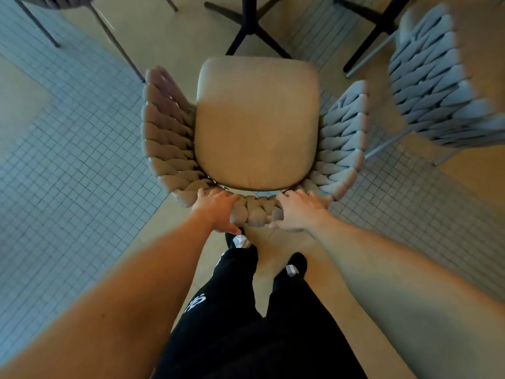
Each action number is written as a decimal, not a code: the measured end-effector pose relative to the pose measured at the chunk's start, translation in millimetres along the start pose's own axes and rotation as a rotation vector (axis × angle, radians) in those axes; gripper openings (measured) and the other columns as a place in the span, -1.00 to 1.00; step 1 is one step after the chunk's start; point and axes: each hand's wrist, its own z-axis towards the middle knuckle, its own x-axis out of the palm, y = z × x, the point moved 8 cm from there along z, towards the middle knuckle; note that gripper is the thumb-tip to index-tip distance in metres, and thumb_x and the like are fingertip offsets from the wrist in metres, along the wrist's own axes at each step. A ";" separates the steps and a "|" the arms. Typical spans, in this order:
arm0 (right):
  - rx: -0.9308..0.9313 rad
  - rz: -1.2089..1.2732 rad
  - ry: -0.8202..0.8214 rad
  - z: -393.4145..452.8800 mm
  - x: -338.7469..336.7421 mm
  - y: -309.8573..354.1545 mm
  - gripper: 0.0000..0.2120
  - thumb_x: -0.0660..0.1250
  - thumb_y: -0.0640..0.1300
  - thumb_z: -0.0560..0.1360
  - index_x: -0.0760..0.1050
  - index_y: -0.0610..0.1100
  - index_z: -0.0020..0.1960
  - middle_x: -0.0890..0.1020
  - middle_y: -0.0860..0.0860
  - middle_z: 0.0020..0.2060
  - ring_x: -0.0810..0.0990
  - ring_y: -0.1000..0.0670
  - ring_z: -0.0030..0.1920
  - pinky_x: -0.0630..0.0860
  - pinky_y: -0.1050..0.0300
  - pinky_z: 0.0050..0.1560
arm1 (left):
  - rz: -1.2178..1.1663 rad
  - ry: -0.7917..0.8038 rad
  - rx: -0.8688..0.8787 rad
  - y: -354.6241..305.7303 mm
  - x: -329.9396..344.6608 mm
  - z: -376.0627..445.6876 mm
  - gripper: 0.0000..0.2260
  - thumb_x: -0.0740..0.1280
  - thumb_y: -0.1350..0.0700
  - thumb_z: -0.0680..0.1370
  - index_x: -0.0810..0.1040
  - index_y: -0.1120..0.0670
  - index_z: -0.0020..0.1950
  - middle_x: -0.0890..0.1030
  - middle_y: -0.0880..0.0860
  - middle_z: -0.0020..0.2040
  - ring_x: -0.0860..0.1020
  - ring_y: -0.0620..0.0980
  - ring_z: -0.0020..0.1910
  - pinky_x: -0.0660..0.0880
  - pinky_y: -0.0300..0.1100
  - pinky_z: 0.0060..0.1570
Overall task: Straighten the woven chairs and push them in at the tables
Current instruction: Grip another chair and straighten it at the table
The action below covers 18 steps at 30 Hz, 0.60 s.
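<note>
Head view, steeply downward (close) over chair (257,124)

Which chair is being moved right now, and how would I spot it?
Find the black cross-shaped table base at top centre; the chair stands just below it. It alone shows its tan seat cushion, and the left hand and right hand grip its woven back.

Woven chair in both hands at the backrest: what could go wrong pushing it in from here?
1. The woven chair points at the black table base; its front legs, hidden under the seat, might catch the base's feet.
2. The second chair stands close on the right; a crooked push could bump it.
3. The forward shoe sits right behind the backrest and could catch a rear leg.
</note>
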 end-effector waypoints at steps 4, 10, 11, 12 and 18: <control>-0.033 -0.021 0.090 9.6 18.6 4.9 -0.21 0.40 0.37 0.43 0.29 -0.05 0.48 0.47 -0.08 0.36 0.39 -0.21 0.40 0.34 -0.25 0.35 | 0.023 0.055 0.044 -9.6 9.0 6.0 -0.29 0.46 -0.26 0.44 0.29 -0.12 0.50 0.45 0.03 0.41 0.42 0.15 0.39 0.29 0.26 0.37; -0.053 -0.113 0.082 7.2 10.6 12.5 -0.51 0.39 0.09 0.55 0.34 -0.04 0.39 0.55 -0.10 0.24 0.51 -0.20 0.26 0.41 -0.08 -0.02 | 0.073 -0.004 0.074 -10.4 -6.4 1.6 -0.56 0.36 0.04 0.57 0.37 -0.10 0.44 0.56 0.06 0.24 0.54 0.14 0.23 0.46 0.09 0.12; -0.053 -0.131 0.070 7.0 7.2 15.1 -0.54 0.39 0.07 0.56 0.36 -0.04 0.38 0.56 -0.10 0.22 0.53 -0.20 0.25 0.42 -0.08 -0.01 | 0.065 -0.009 0.071 -8.8 -6.7 1.7 -0.57 0.35 0.04 0.57 0.38 -0.11 0.43 0.56 0.06 0.24 0.54 0.14 0.22 0.47 0.09 0.10; -0.045 -0.140 0.055 7.2 3.6 15.7 -0.57 0.38 0.03 0.57 0.37 -0.03 0.38 0.57 -0.10 0.21 0.54 -0.19 0.24 0.45 -0.08 0.00 | 0.057 -0.014 0.073 -7.2 -8.3 3.4 -0.57 0.34 0.05 0.58 0.38 -0.12 0.43 0.56 0.06 0.24 0.54 0.14 0.22 0.48 0.09 0.10; -0.017 -0.117 -0.010 15.1 -14.8 3.0 -0.66 0.33 -0.08 0.57 0.40 0.00 0.33 0.59 -0.10 0.15 0.57 -0.19 0.19 0.46 -0.07 -0.02 | 0.035 -0.070 0.073 -7.4 -27.1 19.0 -0.57 0.36 0.10 0.56 0.41 -0.13 0.41 0.56 0.06 0.24 0.54 0.16 0.22 0.49 0.10 0.07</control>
